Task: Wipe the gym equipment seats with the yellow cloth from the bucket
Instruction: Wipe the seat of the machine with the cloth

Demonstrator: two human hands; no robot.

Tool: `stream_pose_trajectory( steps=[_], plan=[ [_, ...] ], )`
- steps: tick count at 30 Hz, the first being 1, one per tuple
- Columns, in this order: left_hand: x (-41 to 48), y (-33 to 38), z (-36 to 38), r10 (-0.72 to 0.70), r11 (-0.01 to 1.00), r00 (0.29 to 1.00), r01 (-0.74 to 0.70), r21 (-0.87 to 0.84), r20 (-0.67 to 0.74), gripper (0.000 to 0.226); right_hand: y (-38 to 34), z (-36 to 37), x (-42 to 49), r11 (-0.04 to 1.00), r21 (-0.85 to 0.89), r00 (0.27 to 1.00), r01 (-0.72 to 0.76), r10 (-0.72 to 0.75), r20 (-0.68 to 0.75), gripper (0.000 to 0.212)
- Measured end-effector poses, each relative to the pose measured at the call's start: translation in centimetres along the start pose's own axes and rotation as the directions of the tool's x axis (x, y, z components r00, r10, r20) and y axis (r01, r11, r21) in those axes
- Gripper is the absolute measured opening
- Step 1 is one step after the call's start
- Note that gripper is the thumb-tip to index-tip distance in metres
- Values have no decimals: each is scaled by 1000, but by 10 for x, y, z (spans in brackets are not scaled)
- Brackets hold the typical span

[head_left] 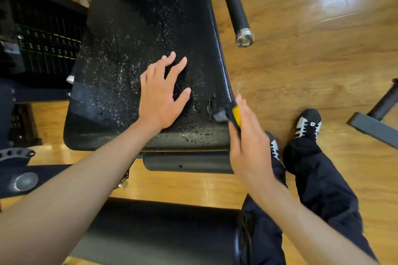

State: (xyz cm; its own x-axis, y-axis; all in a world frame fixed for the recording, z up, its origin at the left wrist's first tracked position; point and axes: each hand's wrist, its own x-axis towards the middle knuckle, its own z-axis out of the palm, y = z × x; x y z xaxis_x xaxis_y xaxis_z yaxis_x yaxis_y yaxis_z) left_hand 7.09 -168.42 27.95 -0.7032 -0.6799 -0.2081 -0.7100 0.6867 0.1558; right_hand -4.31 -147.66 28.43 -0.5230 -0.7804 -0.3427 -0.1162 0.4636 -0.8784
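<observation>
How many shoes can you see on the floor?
2. One shoe stands on the wooden floor, right of the seat. The other shoe is nearer the seat's corner, mostly hidden behind the right hand.

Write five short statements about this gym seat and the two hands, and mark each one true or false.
1. The left hand lies flat on the black seat with its fingers spread. True.
2. The seat is dry. False: water droplets are scattered over much of it.
3. The right hand holds a yellow-and-black object at the seat's right front corner. True.
4. The floor is grey carpet. False: the floor is glossy wood.
5. The person is barefoot. False: a black-and-white shoe shows to the right of the seat.
</observation>
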Motion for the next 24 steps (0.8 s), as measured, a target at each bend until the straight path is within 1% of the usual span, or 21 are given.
stream_pose_trajectory(
  steps=[3,4,6,8,10,12,14,17,20,22,24],
  plan=[
    [0,0,0,-2,1000,1000,2,0,-6,63,-12,3,73,994,-92,998,54,-55,-17,43],
    [0,0,0,-2,1000,1000,2,1,-8,63,-17,7,94,989,-135,998,54,-59,-34,42],
    [0,0,0,-3,1000,1000,3,1,-7,64,-21,14,110,981,-187,995,43,-59,-78,47],
    [-1,0,0,-5,1000,1000,5,5,-10,63,-19,16,86,981,-191,996,28,-44,-81,54],
    [-1,0,0,-1,1000,1000,1,12,-15,63,-13,10,35,986,-163,997,32,-43,-68,60],
    [-2,0,0,1,1000,1000,-1,14,-16,63,-4,6,-11,983,-178,997,52,-61,-44,70],
    [-2,1,-1,-3,1000,1000,3,11,-15,63,4,9,-25,972,-213,993,104,-111,-24,75],
    [-1,1,-1,-1,1000,1000,2,7,-20,64,-6,8,11,937,-308,986,164,-163,30,69],
    [-2,0,-1,-2,1000,1000,2,0,-25,65,-27,10,80,871,-460,984,174,-135,116,69],
    [-2,-1,0,-7,1000,1000,7,-1,-20,66,-37,16,121,829,-523,980,198,-152,130,67],
    [-1,-1,1,-11,1000,1000,11,-1,-15,66,-40,21,141,797,-564,976,216,-168,136,65]
  ],
)
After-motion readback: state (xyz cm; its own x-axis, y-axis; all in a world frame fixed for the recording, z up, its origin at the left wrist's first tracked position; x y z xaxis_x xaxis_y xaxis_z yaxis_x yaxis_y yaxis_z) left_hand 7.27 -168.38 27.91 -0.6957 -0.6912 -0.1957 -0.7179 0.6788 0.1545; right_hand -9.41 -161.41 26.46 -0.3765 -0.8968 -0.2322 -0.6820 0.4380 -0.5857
